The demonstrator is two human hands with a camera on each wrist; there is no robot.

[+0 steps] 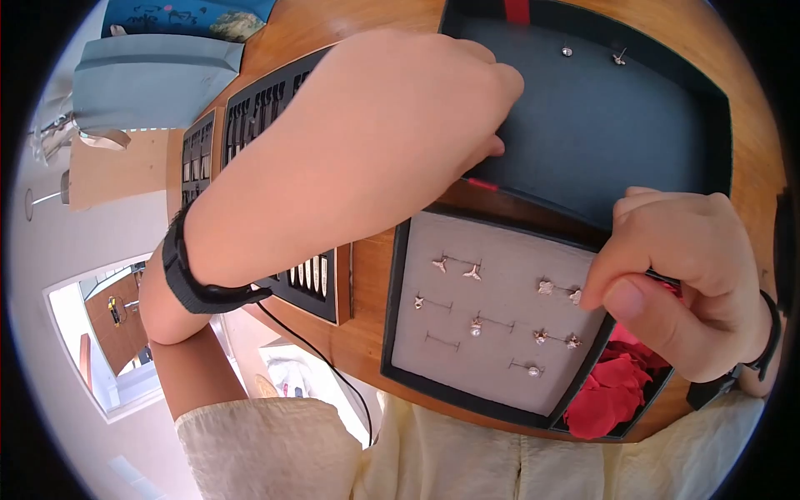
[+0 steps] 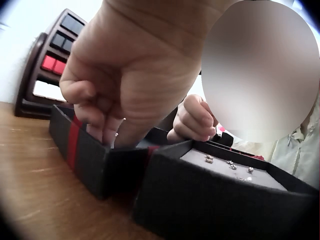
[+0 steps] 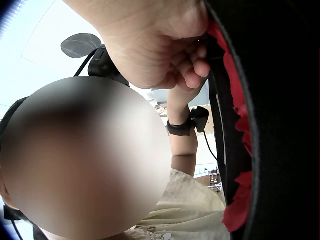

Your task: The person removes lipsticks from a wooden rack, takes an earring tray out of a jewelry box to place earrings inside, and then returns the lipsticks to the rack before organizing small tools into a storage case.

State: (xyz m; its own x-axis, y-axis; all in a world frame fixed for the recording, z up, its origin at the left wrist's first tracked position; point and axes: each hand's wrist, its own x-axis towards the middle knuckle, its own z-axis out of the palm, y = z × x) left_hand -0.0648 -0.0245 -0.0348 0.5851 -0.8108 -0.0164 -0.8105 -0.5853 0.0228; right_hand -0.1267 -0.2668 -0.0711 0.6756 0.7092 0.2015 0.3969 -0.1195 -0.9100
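My left hand point(image 1: 417, 108) reaches over the dark lid point(image 1: 617, 133), fingers curled. In the left wrist view it dips inside the lid, pinching a small earring point(image 2: 117, 134) with shiny ends. Two studs point(image 1: 567, 52) lie at the lid's far side. My right hand point(image 1: 687, 275) is bent over the right edge of the grey pad point(image 1: 492, 367), index fingertip against a clover-shaped earring point(image 1: 575, 295). Whether its thumb and index hold anything is hidden. Several other earrings sit on the pad, including a pearl one point(image 1: 476, 327) and a star-like pair point(image 1: 572, 341).
Red petals point(image 1: 608, 392) fill a compartment right of the pad. Black trays point(image 1: 321, 300) with slim pieces stand left of the box, and a blue-grey bag point(image 1: 154, 83) at the far left. A black cable point(image 1: 333, 371) hangs from the left wrist strap.
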